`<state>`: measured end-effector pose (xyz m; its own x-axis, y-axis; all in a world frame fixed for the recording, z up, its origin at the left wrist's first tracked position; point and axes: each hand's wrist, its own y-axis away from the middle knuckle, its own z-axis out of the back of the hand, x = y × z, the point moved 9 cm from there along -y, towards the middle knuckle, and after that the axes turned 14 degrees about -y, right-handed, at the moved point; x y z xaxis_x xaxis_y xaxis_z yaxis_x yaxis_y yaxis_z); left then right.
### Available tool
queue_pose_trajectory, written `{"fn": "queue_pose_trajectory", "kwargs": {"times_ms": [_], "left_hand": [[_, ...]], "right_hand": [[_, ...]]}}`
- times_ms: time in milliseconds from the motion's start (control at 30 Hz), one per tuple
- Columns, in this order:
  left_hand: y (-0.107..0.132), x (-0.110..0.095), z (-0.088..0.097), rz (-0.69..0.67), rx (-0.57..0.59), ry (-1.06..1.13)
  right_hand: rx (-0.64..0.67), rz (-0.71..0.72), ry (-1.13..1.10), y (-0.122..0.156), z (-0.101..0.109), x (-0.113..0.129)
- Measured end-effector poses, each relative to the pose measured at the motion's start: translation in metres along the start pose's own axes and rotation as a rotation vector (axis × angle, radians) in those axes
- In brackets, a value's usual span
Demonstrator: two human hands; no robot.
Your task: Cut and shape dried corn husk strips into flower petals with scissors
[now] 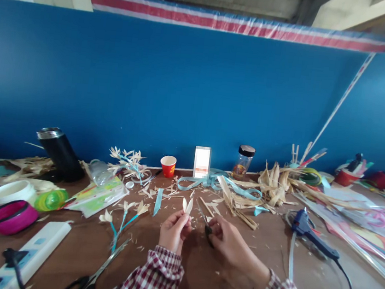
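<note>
My left hand (173,231) is closed in a pinch on a small pale leaf-shaped husk piece (187,205) that points upward. My right hand (228,242) is closed round the dark handles of small scissors (203,216), whose blades point up and left toward the husk piece. Both hands hover just above the brown table (199,266), close together near its front middle. Both wrists wear red-and-white checked sleeves.
Husk scraps (241,201) and light-blue ribbon (209,181) lie behind the hands. A blue glue gun (309,230) lies right, a husk flower on a blue stem (123,218) and large scissors (94,275) left. A red cup (168,166), jar (244,162), black flask (59,152), pink bowl (12,216).
</note>
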<state>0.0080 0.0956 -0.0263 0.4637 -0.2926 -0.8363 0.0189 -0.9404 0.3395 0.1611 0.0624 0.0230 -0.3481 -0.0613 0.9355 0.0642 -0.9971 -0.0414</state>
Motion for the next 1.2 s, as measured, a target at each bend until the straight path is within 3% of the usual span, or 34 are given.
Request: {"fn": "queue_pose_trajectory", "kwargs": {"times_ms": [133,233,300,567,700,833,1000,1200], "left_hand": [[-0.001,-0.001,0.002,0.024,-0.010,0.001],[-0.001,0.000,0.002,0.044,-0.022,-0.005],[-0.001,0.001,0.003,0.049,-0.044,-0.016],[-0.005,0.009,0.002,0.062,0.006,-0.019],[0.000,0.020,-0.004,0.153,0.054,-0.057],[0.003,0.019,-0.002,0.152,0.010,-0.078],[0.001,0.014,0.006,0.191,-0.074,-0.075],[-0.003,0.014,0.011,0.152,-0.078,-0.030]], "right_hand": [[-0.010,-0.202,-0.677,0.003,-0.010,-0.026],[0.011,-0.265,-0.932,0.004,-0.022,-0.029],[0.027,-0.251,-0.981,0.001,-0.027,-0.026],[-0.012,-0.103,-0.881,-0.011,-0.036,-0.020],[0.011,-0.132,-0.917,-0.008,-0.039,-0.029],[0.002,-0.106,-0.845,-0.004,-0.031,-0.030],[0.003,-0.037,-0.527,0.003,-0.023,-0.014],[0.008,0.038,-0.033,0.010,-0.027,-0.004]]}}
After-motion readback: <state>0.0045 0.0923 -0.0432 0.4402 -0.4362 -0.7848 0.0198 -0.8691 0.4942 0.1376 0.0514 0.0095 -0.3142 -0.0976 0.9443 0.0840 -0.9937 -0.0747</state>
